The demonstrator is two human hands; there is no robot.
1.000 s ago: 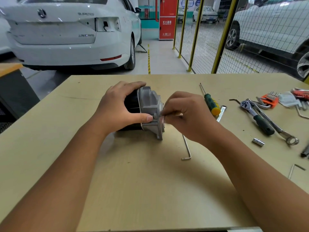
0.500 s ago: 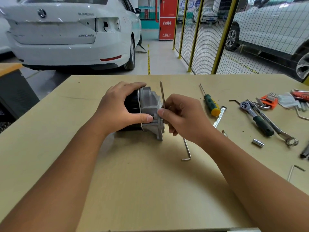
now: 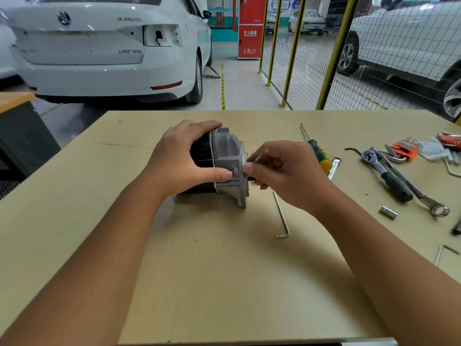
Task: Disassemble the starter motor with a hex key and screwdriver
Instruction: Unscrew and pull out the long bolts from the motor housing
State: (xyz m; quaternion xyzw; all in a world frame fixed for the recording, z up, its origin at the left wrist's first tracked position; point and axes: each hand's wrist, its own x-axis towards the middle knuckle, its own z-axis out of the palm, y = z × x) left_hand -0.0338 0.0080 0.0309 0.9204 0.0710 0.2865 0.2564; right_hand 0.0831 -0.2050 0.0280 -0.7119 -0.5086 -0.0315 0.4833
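Here the starter motor [image 3: 225, 166] is lying on its side mid-table [image 3: 199, 283], the left hand [image 3: 179, 166] wrapping its black body. The right hand [image 3: 282, 171] is pinching a blurred hex key [image 3: 259, 157] against the grey flange. Another hex key [image 3: 282, 216] is lying just beside; a screwdriver [image 3: 316, 151] is resting further right.

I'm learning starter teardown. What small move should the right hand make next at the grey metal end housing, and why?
Probably another short turn of the thin hex key. The right hand pinches it against the flange of the grey metal end housing, which the left hand steadies on the wooden table. No bolt shows removed yet.
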